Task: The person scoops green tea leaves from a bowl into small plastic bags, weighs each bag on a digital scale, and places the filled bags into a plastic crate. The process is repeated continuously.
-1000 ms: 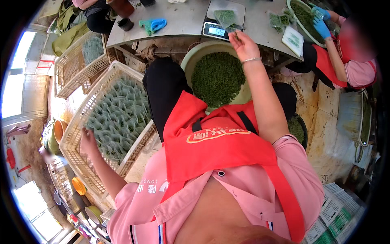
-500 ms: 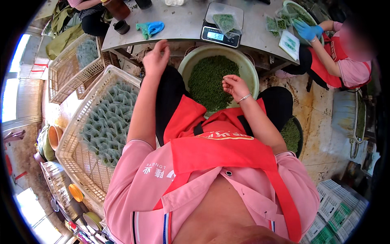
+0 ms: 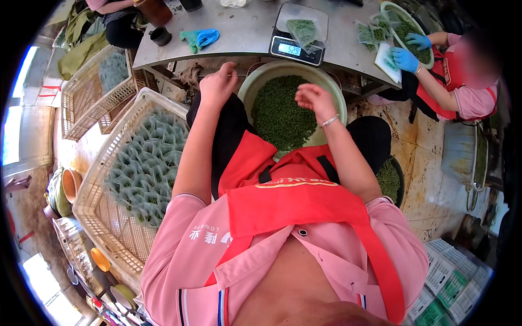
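Note:
My left hand [image 3: 218, 85] is raised between the metal table's front edge and the wide basin [image 3: 338, 106]. Its fingers are loosely bent and apart, with nothing visible in them. Over the right part of the basin hovers my right hand [image 3: 317, 101], loosely curled, its fingers a little apart and nothing visible in them. Small green leafy pieces [image 3: 284, 114] fill much of the basin between my knees. On the table beyond it, a digital scale [image 3: 298, 50] carries a clear bag of green pieces [image 3: 304, 32].
Left of me, a cream crate [image 3: 89, 212] holds many clear bags with green contents [image 3: 147, 168]. Another crate [image 3: 81, 108] stands behind it. A crumpled blue-green glove [image 3: 200, 39] and a dark cup [image 3: 160, 36] lie on the metal table [image 3: 244, 32]. A blue-gloved co-worker [image 3: 443, 81] sits at right.
My left hand has shifted right and slightly down, its fingers bending more. My right hand has lifted slightly, its fingers loosening. The co-worker's gloved hands have moved apart, one nearer the white tray.

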The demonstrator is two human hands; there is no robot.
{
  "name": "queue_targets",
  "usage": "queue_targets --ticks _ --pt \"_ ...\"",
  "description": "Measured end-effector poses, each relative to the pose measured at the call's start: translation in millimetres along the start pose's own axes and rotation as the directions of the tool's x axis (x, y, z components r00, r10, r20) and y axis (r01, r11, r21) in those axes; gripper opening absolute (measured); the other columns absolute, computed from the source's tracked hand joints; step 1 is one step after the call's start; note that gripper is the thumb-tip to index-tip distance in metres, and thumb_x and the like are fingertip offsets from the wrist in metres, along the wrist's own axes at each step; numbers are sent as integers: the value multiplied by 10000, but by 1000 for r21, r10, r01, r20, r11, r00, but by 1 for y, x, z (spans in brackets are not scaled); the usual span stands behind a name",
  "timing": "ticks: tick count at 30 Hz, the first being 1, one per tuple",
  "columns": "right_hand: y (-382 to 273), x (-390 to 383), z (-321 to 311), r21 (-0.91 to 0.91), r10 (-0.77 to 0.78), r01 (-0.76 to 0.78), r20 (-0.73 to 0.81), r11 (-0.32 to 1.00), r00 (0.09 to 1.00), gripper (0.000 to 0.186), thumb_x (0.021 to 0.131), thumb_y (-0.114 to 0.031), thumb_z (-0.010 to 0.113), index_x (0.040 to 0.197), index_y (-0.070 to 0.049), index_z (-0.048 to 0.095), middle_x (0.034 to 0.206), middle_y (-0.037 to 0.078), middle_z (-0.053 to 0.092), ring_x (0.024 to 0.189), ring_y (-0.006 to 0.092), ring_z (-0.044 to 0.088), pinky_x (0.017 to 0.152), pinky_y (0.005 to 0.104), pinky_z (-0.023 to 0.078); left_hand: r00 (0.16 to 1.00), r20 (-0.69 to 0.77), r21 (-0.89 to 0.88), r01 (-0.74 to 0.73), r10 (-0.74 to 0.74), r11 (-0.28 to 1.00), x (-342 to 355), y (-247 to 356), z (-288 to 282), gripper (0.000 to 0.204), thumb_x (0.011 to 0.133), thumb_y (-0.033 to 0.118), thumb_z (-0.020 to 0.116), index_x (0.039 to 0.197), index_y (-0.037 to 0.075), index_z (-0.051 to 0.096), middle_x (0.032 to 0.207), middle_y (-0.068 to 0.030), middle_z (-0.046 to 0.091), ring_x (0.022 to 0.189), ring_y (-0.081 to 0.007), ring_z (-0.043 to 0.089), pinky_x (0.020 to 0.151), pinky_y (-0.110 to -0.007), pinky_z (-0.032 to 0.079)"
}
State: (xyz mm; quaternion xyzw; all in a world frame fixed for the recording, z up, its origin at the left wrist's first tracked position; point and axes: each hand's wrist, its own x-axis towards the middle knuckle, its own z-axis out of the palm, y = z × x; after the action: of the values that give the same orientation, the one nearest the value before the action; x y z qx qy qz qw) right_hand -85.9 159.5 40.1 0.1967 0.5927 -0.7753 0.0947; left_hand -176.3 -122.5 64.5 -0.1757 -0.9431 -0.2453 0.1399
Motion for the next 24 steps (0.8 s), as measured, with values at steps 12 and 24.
queue_targets --ticks 12,24 --pt "-71 59 14 -938 -765 347 216 10 607 286 840 -221 556 1116 -156 594 1271 21 510 817 257 629 681 365 517 987 -161 -169 -24 -4 985 31 29 37 171 812 262 601 933 143 628 705 -61 660 654 -261 643 594 -388 503" --pt "-110 42 129 -803 -372 537 595 -257 712 117 782 -114 538 827 -84 642 988 96 602 803 285 643 673 389 521 986 -62 -17 151 -152 988 44 25 45 482 721 342 687 1129 159 505 770 -104 646 707 -287 634 574 -402 479"
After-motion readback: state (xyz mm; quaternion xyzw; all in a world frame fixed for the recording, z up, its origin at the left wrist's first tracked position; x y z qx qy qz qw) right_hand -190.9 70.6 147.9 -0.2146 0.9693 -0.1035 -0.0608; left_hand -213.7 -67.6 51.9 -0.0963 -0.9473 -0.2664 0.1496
